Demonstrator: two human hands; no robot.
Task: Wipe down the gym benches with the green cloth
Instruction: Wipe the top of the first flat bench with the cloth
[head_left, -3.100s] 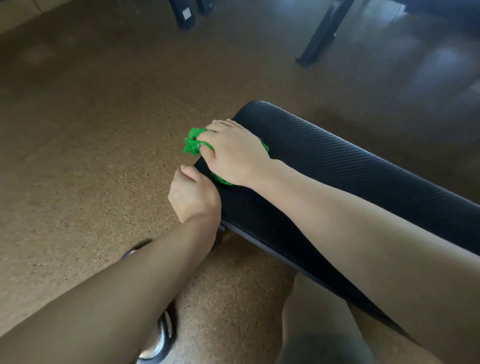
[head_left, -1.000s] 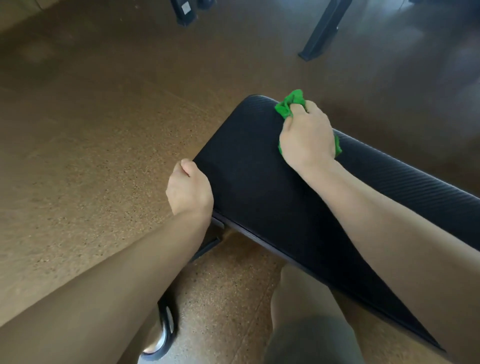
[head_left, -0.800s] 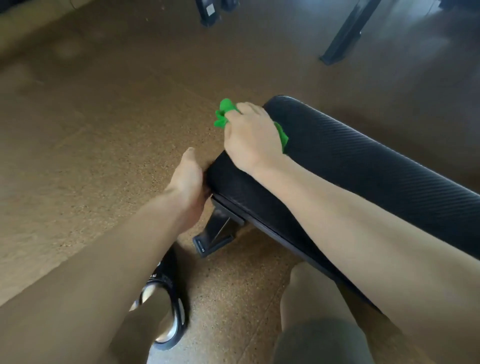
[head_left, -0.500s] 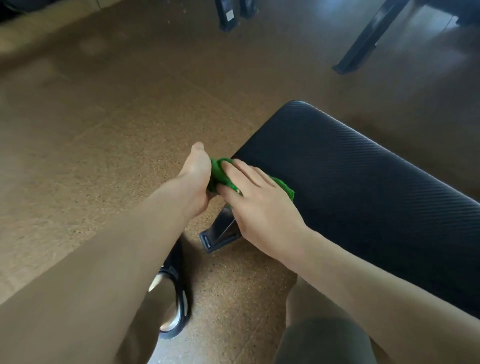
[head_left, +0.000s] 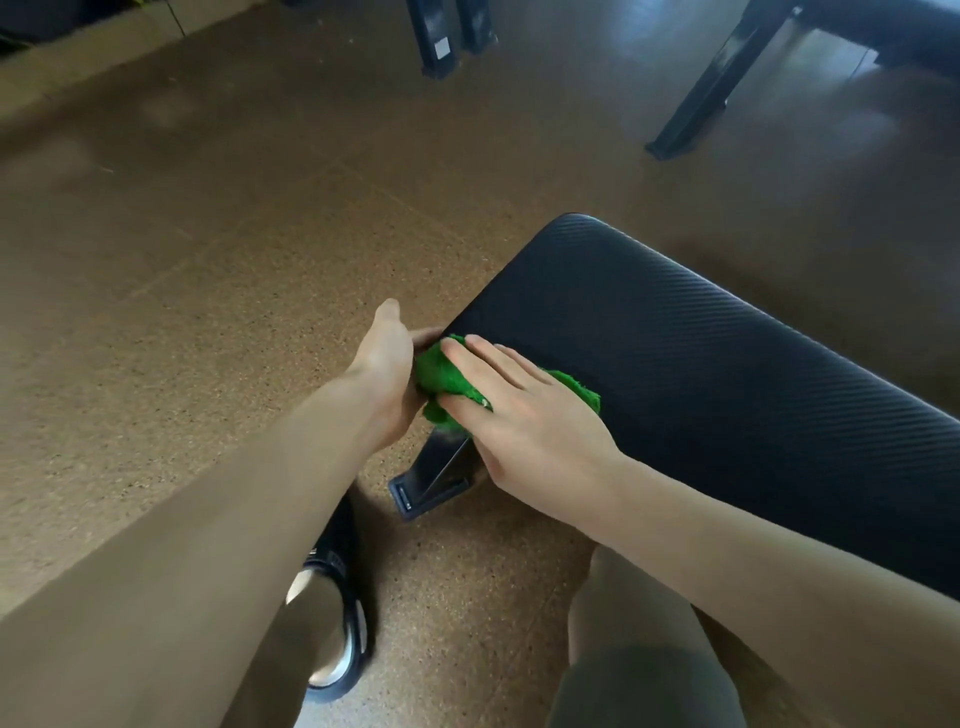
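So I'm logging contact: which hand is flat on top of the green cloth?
The right hand, fingers spread over the green cloth at the bench pad corner; the left hand only touches the cloth's side.

- The bench stands on the floor, running from centre to the right edge
- The cloth lies on its near left corner, under the right hand
- The left hand touches the cloth from the left
- A bench foot sits below that corner, a shoe nearer still
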